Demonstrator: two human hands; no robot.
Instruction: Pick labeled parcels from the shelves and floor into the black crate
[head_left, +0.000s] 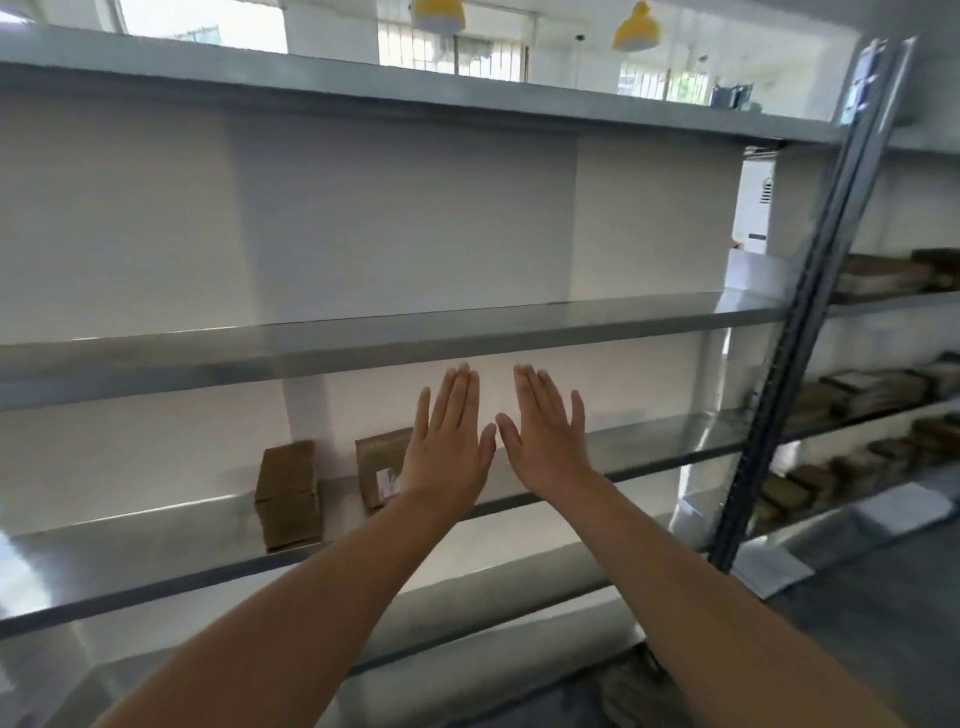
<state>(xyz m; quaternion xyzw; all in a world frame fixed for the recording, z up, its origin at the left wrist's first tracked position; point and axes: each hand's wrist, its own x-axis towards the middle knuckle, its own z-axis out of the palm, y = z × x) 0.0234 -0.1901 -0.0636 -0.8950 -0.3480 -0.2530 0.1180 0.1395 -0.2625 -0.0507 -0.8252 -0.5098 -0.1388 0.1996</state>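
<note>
- In the head view, our left hand and right hand are stretched out side by side in front of the rack. Both are flat, with straight fingers and backs towards us. The thumbs nearly meet, and neither hand holds anything.
- The nearest labeled parcel is a flat brown cardboard packet standing on edge on the lower shelf. It is partly hidden behind our left hand, and a white label shows low on its face.
- Just to its left, with a gap between them, stands a small brown cardboard box, upright on the same shelf. We see no label on the faces turned to us.
- More brown parcels are stacked on the neighbouring rack at the right, well apart from our hands and too blurred to read.
- The black crate is not in view.
- We judge both near parcels to be light, stiff and dry, so they are unlikely to slip. The cardboard walls would dent under a hard squeeze.
- For the flat packet, we would pinch the top edge or clasp its two broad faces. It may tip over if nudged.
- For the box, we would hold the two opposite narrow sides with one hand.
</note>
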